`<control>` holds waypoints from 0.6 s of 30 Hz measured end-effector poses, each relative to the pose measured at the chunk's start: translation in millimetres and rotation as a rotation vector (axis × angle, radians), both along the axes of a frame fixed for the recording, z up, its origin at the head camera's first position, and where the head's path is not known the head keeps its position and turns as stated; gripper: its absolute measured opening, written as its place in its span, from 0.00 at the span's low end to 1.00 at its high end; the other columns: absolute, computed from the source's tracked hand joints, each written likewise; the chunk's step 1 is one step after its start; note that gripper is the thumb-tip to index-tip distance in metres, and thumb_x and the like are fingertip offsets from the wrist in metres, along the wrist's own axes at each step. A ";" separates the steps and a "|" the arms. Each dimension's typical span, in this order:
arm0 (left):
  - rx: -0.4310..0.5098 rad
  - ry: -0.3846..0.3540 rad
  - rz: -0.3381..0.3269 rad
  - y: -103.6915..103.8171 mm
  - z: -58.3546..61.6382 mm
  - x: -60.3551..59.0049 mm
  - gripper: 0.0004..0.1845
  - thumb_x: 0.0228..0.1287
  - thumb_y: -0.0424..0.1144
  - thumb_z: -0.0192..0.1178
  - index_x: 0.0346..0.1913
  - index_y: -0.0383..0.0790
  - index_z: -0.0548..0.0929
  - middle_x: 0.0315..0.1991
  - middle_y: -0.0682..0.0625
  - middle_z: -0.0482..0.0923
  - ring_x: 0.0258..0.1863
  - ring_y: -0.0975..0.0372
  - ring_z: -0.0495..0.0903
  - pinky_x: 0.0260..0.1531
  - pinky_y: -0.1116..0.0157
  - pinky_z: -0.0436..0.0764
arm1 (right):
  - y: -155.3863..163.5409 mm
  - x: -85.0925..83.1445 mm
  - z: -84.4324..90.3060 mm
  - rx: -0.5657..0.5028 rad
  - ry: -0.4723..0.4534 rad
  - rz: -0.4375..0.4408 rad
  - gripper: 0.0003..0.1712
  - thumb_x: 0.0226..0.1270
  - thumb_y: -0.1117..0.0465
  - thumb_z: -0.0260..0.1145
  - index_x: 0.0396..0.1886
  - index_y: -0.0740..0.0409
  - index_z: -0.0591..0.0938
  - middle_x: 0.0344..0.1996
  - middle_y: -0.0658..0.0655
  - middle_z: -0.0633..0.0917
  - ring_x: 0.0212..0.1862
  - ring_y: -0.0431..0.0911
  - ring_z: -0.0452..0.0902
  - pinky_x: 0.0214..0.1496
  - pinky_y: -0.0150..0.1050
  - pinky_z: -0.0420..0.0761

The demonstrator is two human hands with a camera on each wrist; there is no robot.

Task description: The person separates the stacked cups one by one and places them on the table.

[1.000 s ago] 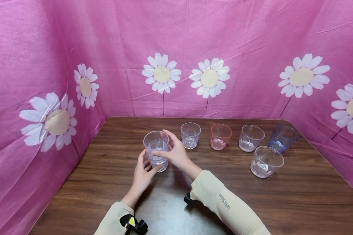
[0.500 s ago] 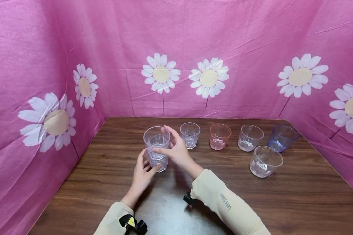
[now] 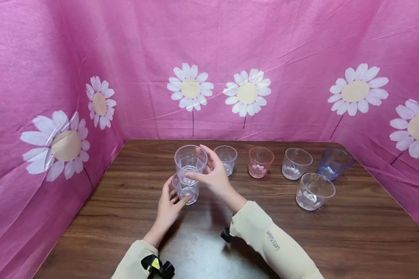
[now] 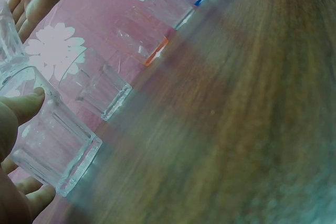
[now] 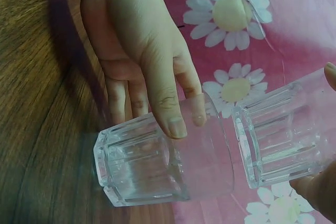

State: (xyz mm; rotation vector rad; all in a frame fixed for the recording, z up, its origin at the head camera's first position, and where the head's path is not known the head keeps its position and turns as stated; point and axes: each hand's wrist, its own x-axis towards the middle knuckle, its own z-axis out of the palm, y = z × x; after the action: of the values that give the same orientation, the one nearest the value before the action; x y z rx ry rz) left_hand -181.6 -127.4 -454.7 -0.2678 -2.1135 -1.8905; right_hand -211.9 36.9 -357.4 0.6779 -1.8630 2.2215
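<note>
- Upper tumbler [image 3: 190, 162] lifted nearly clear of lower tumbler [image 3: 186, 190] — gripped by right hand [image 3: 213, 176].
- Lower one on worktop [image 3: 352, 232], pinched by left hand [image 3: 168, 207].
- Left, seemingly: setting it among five loose cups [image 3: 295, 169].

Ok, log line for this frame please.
left hand: holds lower cup on table | right hand: holds upper cup just above it | five other cups behind

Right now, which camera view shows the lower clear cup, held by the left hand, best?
The right wrist view: the lower clear cup fills it, sharp. The head view shows it small, partly behind fingers. The left wrist view cuts it at the edge.
</note>
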 end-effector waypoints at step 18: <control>0.002 -0.002 0.004 0.4 0.5 -0.3 0.42 0.57 0.22 0.68 0.72 0.26 0.57 0.67 0.26 0.62 0.61 0.34 0.70 0.59 0.41 0.73 | 27.7 10.1 -0.2 0.052 -0.011 -0.055 0.50 0.45 0.82 0.74 0.71 0.70 0.64 0.66 0.72 0.72 0.69 0.60 0.66 0.71 0.38 0.67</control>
State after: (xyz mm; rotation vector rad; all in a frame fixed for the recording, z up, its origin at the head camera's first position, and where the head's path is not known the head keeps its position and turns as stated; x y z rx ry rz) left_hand -181.8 -127.0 -454.2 -0.2615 -2.1120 -1.8913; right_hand -201.8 64.5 -357.7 0.6170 -1.9273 2.1542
